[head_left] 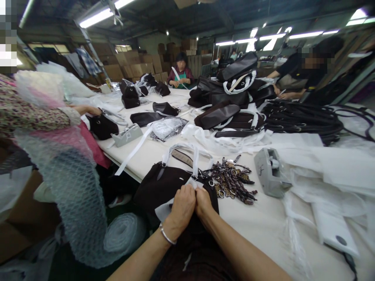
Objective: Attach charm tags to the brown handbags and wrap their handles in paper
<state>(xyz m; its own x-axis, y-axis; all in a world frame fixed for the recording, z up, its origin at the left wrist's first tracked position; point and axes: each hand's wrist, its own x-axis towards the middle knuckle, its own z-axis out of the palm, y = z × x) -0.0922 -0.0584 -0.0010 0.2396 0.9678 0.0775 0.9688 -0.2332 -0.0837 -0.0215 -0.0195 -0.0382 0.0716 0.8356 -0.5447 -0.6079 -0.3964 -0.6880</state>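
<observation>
A dark brown handbag [172, 176] stands at the near edge of the table, its handles [195, 158] wrapped in white material. My left hand [184, 203] and my right hand [204, 201] meet at the base of a near handle. Both are closed, with fingers pinching a piece of thin white wrapping sheet [195, 183] there. Part of a white sheet [163, 212] also shows below my left hand, against the bag's front. My fingertips are partly hidden behind my knuckles. Right of the bag lies a pile of braided straps with metal rings [231, 177].
A grey tape dispenser [268, 171] stands at right, near white sheets [336, 168]. Dark bags [225, 93] and black straps [301, 117] are heaped farther back. A co-worker's hand [90, 110] touches a bag at left. Bubble wrap [79, 195] hangs down to a roll [125, 232].
</observation>
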